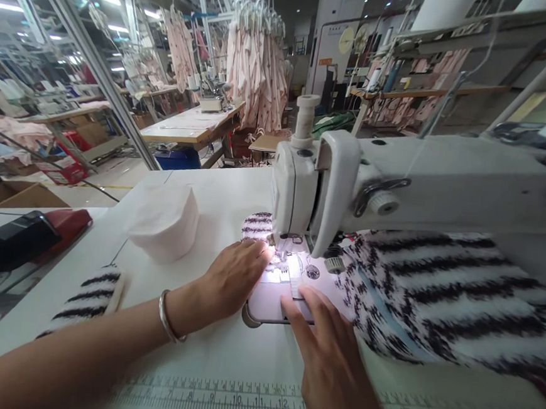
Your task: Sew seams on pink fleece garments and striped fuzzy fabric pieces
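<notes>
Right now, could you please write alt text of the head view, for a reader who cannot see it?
A person's left hand and right hand are close to the lit needle plate of a white sewing machine. Striped fuzzy fabric lies to the right, a white bundle to the left.

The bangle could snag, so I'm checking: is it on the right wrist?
No, the silver bangle circles the wrist of the left hand.

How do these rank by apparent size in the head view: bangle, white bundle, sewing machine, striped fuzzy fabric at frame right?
Largest to smallest:
1. Sewing machine
2. Striped fuzzy fabric at frame right, partly hidden
3. White bundle
4. Bangle
</notes>
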`<move>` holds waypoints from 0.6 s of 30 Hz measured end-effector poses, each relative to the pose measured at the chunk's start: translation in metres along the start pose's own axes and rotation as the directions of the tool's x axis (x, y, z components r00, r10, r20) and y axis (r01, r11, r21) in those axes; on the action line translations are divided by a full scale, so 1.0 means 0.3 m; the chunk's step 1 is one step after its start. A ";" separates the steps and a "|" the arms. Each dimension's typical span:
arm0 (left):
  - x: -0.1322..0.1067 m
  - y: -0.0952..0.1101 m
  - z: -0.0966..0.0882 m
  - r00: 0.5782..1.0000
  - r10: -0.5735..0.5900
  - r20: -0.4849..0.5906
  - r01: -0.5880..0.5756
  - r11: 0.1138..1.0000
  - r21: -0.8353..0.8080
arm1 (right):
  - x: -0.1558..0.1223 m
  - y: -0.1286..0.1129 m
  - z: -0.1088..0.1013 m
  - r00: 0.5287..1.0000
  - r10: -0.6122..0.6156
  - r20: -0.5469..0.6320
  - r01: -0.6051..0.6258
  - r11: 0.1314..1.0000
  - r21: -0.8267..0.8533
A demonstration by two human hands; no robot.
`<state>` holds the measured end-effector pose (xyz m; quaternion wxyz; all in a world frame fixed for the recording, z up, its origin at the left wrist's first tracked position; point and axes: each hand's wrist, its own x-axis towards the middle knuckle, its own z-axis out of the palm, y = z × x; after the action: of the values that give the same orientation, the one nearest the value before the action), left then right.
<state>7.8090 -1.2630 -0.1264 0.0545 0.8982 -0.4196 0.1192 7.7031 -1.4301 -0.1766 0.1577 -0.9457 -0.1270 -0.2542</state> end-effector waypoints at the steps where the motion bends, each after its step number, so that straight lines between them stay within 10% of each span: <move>1: 0.011 0.004 0.003 0.999 -0.030 0.027 0.030 0.999 0.015 | -0.001 -0.001 0.000 1.000 -0.001 0.007 0.001 1.000 0.006; 7: 0.075 0.006 0.005 0.982 -0.185 0.047 0.182 0.982 0.056 | 0.029 -0.034 -0.019 1.000 0.008 0.013 -0.008 0.999 0.031; 12: -0.107 0.085 -0.049 0.961 -0.274 0.022 0.275 0.956 -0.100 | 0.048 -0.128 -0.030 0.993 0.115 -0.025 -0.110 0.983 0.149; 15: -0.258 0.181 -0.087 0.865 -0.501 0.013 0.406 0.684 -0.606 | 0.053 -0.196 -0.039 0.986 0.162 -0.050 -0.131 0.916 0.379; 18: -0.346 0.255 -0.108 0.662 -0.749 -0.012 0.416 0.381 -0.826 | 0.065 -0.266 -0.075 0.992 0.077 -0.100 -0.015 0.859 0.512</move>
<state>7.6807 -1.2287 -0.1222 0.5500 0.8299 -0.0545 0.0754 7.6841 -1.3618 -0.1295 0.4155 -0.8565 -0.1577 -0.2623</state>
